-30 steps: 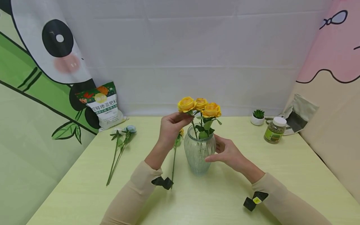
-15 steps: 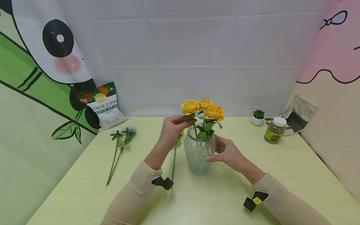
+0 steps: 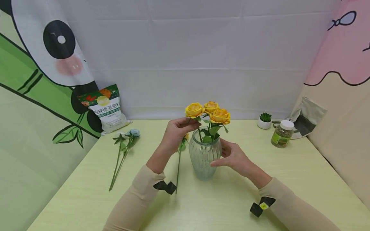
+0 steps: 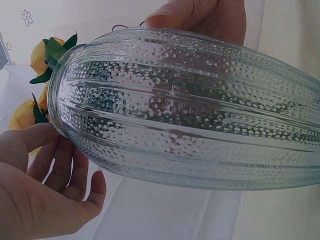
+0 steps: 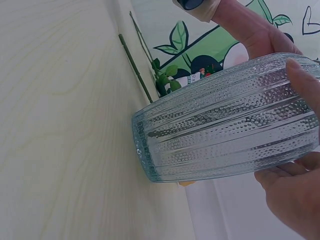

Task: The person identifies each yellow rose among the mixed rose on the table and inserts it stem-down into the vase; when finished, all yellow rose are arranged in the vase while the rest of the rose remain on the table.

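A ribbed clear glass vase (image 3: 204, 160) stands upright on the table with several yellow roses in it. My left hand (image 3: 180, 133) pinches the stem of the left yellow rose (image 3: 194, 110) just under its bloom, above the vase's rim. The other blooms, including the right rose (image 3: 220, 116), lean over the rim to the right. My right hand (image 3: 234, 158) holds the vase from its right side, thumb in front and fingers behind, as the vase (image 5: 225, 125) in the right wrist view also shows. In the left wrist view, the left hand (image 4: 45, 185) is beside the vase's mouth.
Another yellow rose (image 3: 178, 166) lies left of the vase, partly behind my left arm. Farther left lie white and blue flowers (image 3: 124, 144) near a fertilizer bag (image 3: 107, 109). At the right are a small potted succulent (image 3: 264, 120), a lidded jar (image 3: 282, 134) and a grey pouch (image 3: 307, 117).
The yellow roses have shifted slightly right and down in the vase, the left one along with my left hand's fingers. My right hand and the vase have stayed in place.
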Tool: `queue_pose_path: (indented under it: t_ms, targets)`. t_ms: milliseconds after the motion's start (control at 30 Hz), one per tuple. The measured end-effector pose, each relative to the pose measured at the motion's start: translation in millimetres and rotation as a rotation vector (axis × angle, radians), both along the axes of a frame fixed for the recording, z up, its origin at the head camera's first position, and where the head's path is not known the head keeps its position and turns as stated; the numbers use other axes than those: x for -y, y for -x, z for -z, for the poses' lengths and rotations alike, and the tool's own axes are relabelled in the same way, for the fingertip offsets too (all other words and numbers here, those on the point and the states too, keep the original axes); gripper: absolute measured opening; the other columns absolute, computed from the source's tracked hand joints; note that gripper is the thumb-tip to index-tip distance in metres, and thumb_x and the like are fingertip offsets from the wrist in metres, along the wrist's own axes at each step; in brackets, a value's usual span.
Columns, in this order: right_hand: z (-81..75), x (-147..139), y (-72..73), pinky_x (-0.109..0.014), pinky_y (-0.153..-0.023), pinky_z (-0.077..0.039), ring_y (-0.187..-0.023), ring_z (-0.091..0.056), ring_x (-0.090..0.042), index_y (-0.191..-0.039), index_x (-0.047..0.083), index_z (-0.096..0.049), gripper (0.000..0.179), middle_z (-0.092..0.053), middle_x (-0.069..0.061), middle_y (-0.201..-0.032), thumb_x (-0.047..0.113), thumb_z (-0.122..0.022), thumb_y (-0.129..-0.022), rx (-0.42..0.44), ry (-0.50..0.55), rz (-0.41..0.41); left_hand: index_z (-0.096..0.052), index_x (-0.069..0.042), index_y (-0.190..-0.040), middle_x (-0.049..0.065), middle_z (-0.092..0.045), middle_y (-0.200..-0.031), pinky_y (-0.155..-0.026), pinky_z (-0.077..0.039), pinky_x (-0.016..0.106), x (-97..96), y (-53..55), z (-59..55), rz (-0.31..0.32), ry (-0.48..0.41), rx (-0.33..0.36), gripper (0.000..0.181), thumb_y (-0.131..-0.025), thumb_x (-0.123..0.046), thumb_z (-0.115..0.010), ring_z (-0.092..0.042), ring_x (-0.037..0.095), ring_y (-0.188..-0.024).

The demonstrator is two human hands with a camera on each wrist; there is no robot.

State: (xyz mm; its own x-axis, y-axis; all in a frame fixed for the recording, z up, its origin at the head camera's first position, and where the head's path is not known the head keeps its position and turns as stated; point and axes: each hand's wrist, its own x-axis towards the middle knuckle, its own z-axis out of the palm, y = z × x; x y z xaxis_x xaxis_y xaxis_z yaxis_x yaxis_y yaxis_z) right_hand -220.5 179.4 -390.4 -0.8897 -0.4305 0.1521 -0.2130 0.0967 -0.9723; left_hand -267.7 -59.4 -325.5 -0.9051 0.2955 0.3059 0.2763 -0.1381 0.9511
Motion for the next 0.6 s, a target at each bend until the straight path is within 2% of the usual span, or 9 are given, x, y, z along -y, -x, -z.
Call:
queue_pose_path:
  t_ms: [300, 600]
  targets:
    - [-1.2, 0.4, -0.4, -0.047, -0.111, -0.04, -0.137, -0.046, -0.03, -0.158, 0.008, -0.028, 0.1, -0.043, -0.011, -0.153, 0.018, -0.088, -0.078, -0.004, -0.014, 0.007, -0.069, 0.007, -0.118, 0.005, -0.074, -0.107, -0.103, -0.049, 0.038, 3.4, 1.4, 0.4, 0.027, 0.019, 0.025, 0.028, -0.093, -0.004, -0.07, -0.066, 0.021, -0.111]
    - [-1.8, 0.0, -0.2, -0.047, -0.111, -0.04, -0.137, -0.046, -0.03, -0.158, 0.008, -0.028, 0.1, -0.043, -0.01, -0.153, 0.018, -0.088, -0.078, -0.001, -0.019, 0.006, -0.071, 0.004, -0.118, 0.002, -0.074, -0.107, -0.104, -0.048, 0.046, 10.9, 4.0, 0.2, 0.049, 0.038, 0.019, 0.027, -0.094, -0.008, -0.07, -0.065, 0.021, -0.112]
